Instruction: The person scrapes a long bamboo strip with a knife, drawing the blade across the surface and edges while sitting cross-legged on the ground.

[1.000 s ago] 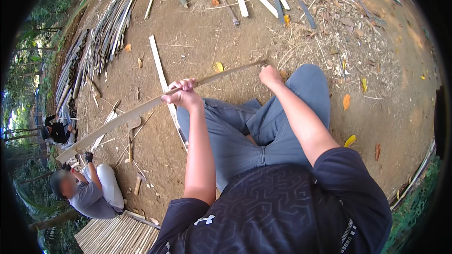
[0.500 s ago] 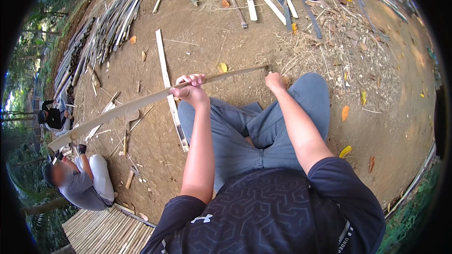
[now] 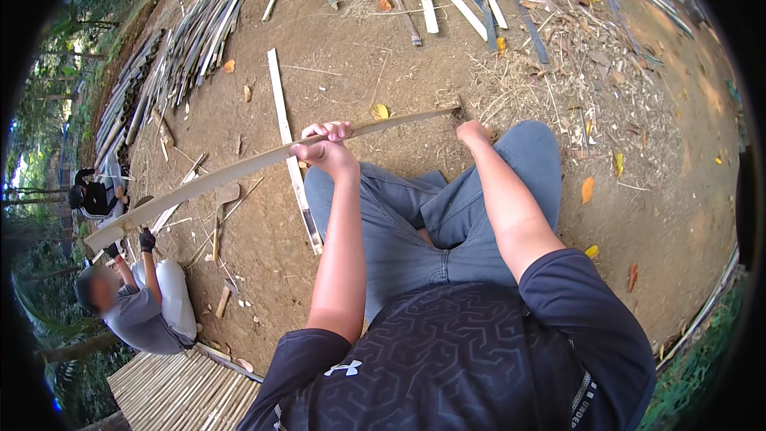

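Observation:
A long split bamboo strip (image 3: 231,172) slants across in front of me, from the far left up to beside my right knee. My left hand (image 3: 327,150) is closed around it near the middle, thumb beneath and fingers over the top. At the strip's right end, my right hand (image 3: 472,132) is a fist beside my knee. A small dark piece (image 3: 459,112) shows between this fist and the strip's tip. It is too small to name, and the fist hides what it holds. A second flat bamboo strip (image 3: 282,116) lies on the ground beyond my left forearm.
At left a seated person (image 3: 152,311) in dark gloves works, another person (image 3: 97,195) behind. Bamboo poles (image 3: 195,40) are piled at upper left. Near the seated person lies a wooden-handled tool (image 3: 223,299). Shavings (image 3: 574,88) cover the ground at right. A slatted bamboo platform (image 3: 179,391) stands lower left.
The strip and both my hands have shifted slightly to the right. The seated person has raised a gloved hand, and a dark rounded thing now shows above the strip there.

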`<control>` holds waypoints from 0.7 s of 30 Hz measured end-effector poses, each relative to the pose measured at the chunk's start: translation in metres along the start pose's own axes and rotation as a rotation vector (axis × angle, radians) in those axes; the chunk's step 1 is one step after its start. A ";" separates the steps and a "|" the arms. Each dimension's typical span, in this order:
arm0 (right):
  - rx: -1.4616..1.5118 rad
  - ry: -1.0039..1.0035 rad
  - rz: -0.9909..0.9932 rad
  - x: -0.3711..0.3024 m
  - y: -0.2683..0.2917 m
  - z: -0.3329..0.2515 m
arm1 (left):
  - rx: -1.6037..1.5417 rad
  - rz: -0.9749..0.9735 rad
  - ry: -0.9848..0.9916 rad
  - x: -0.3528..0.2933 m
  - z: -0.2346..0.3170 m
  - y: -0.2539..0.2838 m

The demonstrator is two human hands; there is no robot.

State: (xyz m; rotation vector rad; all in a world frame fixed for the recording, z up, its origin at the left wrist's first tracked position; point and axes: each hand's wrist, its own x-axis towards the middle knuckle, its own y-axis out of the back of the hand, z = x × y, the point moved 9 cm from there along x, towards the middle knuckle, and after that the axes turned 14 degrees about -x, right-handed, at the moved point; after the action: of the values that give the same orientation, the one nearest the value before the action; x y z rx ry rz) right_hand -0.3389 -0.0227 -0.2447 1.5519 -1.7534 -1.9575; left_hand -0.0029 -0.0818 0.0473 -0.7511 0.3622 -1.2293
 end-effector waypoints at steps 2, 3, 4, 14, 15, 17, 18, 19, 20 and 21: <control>0.024 0.033 0.091 -0.003 -0.002 -0.002 | 0.001 -0.031 0.022 0.000 0.001 -0.005; 0.126 0.006 0.110 -0.039 0.004 -0.027 | 0.033 -0.004 -0.019 0.002 0.011 0.017; 0.159 -0.006 0.124 -0.061 0.013 -0.037 | 0.042 0.003 -0.030 -0.001 0.013 0.024; 0.251 -0.135 0.048 -0.052 0.015 -0.009 | 0.030 0.021 -0.035 -0.002 0.002 -0.001; 0.246 -0.123 0.060 -0.065 0.019 -0.022 | 0.029 0.038 -0.061 0.001 0.005 0.010; 0.259 -0.102 0.081 -0.072 0.018 -0.026 | 0.050 0.064 -0.090 -0.003 0.010 0.006; 0.262 -0.093 0.087 -0.073 0.013 -0.024 | 0.051 0.065 -0.097 -0.004 0.010 0.006; 0.301 -0.116 0.092 -0.069 0.014 -0.019 | 0.051 0.067 -0.104 -0.004 0.009 0.006; 0.289 -0.113 0.079 -0.063 0.016 -0.017 | 0.052 0.068 -0.112 -0.004 0.009 0.006; 0.283 -0.107 0.067 -0.058 0.022 -0.020 | 0.040 0.057 -0.118 -0.002 0.009 0.004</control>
State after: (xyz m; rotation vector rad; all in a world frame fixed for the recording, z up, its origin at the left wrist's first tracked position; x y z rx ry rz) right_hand -0.3088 -0.0074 -0.1893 1.4633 -2.1775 -1.8588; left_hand 0.0045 -0.0772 0.0508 -0.7700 0.2597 -1.1296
